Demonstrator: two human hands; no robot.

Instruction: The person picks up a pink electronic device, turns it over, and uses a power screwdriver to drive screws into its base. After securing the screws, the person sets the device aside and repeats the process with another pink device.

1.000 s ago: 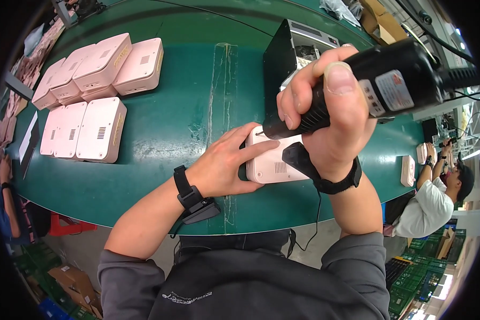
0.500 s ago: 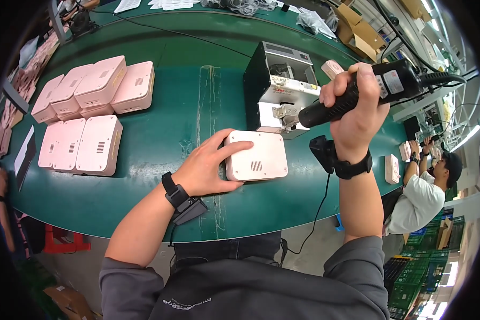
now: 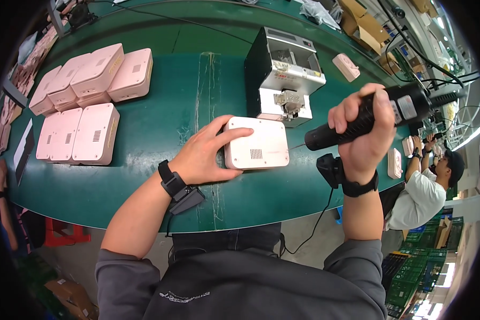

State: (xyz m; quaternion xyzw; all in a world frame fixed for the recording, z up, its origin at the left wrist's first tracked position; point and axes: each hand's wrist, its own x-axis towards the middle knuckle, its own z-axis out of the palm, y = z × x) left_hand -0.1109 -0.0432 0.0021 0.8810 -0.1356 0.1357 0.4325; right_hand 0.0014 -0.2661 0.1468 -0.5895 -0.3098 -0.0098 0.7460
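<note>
A pale pink plastic case [image 3: 266, 140] lies on the green bench with its vent slots and corner screw holes facing up. My left hand [image 3: 200, 149] grips its left side, index finger over the top and thumb along the near edge. In my right hand [image 3: 365, 130] is a black electric screwdriver [image 3: 321, 138], fingers wrapped round its body. It is tilted, and its thin bit points left, close to the right edge of the case; whether it touches cannot be made out.
A screw feeder machine [image 3: 288, 69] stands just beyond the case. Several pink cases [image 3: 96, 138] are stacked at the left. Another pink piece [image 3: 346, 68] lies right of the feeder. A co-worker [image 3: 421, 192] sits at the far right. A cable trails from the screwdriver.
The screwdriver has moved away from the feeder's front, nearer to me and toward the case's right edge. Its bit now shows. My left hand keeps its hold on the case; the whole view has shifted slightly.
</note>
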